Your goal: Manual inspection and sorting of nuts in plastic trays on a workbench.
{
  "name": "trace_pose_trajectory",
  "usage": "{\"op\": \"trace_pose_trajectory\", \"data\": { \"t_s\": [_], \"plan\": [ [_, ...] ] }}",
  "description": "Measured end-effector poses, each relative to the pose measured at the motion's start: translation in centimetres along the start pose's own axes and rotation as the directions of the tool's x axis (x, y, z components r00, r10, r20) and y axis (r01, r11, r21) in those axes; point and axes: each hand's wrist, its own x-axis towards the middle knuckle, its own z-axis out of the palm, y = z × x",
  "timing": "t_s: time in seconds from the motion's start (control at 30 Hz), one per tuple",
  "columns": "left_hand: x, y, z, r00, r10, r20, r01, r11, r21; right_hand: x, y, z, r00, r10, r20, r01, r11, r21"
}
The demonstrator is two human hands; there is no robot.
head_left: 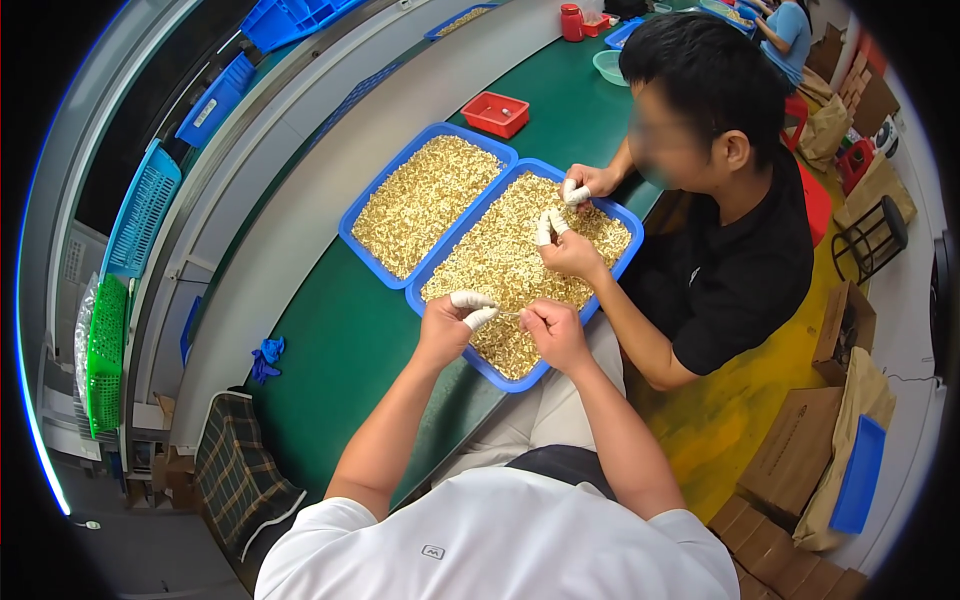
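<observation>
Green basket [105,360]: stands on edge at the far left, beside the bench, with a light-blue basket [140,212] above it.
Blue cloth [266,358]: a small crumpled scrap lying on the green table top [340,350], well apart from the trays.
Far blue tray [425,203]: a shallow rectangular tray filled with small pale-gold parts, touching the near tray along one long side.
Red tray [495,113]: a small shallow box beyond the far tray, near its top corner.
Near blue tray [520,268]: also heaped with the same small pale-gold parts; its lower corner overhangs the table edge towards the person's lap.
Left hand [450,322]: held over the near tray's lower end, white finger cots on thumb and forefinger, the tips pinched together on a thin pale-gold part [508,314] that bridges to the other hand.
Right hand [553,328]: just beside the left, bare fingers curled in, pinching the other end of the same part above the tray's heap.
Co-worker's hands [565,240]: a seated person in a black shirt works at the tray's upper right side, white cots on the fingertips, one hand low over the parts, the other near the tray's rim.
Cardboard boxes [800,440]: stacked on the floor at the right, with a blue lid leaning among them.
</observation>
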Motion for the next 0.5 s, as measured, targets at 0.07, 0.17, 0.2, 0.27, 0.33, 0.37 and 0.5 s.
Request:
{"op": "trace_pose_trajectory", "data": {
  "t_s": [0.07, 0.17, 0.2, 0.27, 0.33, 0.37, 0.5],
  "plan": [
    [0.0, 0.0, 0.0, 1.0, 0.004, -0.003, -0.004, 1.0, 0.013, 0.1, -0.3, 0.0, 1.0, 0.015, -0.011, -0.015, 1.0, 0.022],
    [0.1, 0.0, 0.1, 1.0, 0.002, -0.019, -0.002, 1.0, 0.005, 0.0, -0.1, 0.1, 0.999, 0.018, -0.033, -0.017, 0.999, 0.038],
    [0.1, 0.0, 0.0, 1.0, 0.004, -0.011, -0.004, 1.0, 0.019, 0.0, -0.1, 0.1, 0.999, 0.018, -0.034, -0.016, 0.999, 0.037],
    [0.1, 0.0, -0.1, 1.0, 0.005, -0.004, -0.005, 0.999, 0.034, 0.0, -0.5, 0.2, 0.999, 0.021, -0.043, -0.02, 0.999, 0.036],
    [0.0, -0.1, -0.2, 1.0, -0.001, 0.0, 0.001, 0.999, 0.042, 0.0, -0.5, 0.1, 0.999, 0.004, -0.039, -0.004, 1.0, 0.016],
    [0.0, -0.1, -0.3, 1.0, -0.001, -0.001, 0.001, 0.999, 0.042, 0.0, -0.5, 0.1, 0.999, -0.013, -0.036, 0.013, 1.0, -0.005],
    [-0.1, 1.1, 0.0, 0.992, 0.107, 0.06, -0.121, 0.943, 0.309, 0.0, -0.2, 0.0, 0.999, -0.018, -0.041, 0.018, 1.0, -0.004]
  ]
}}
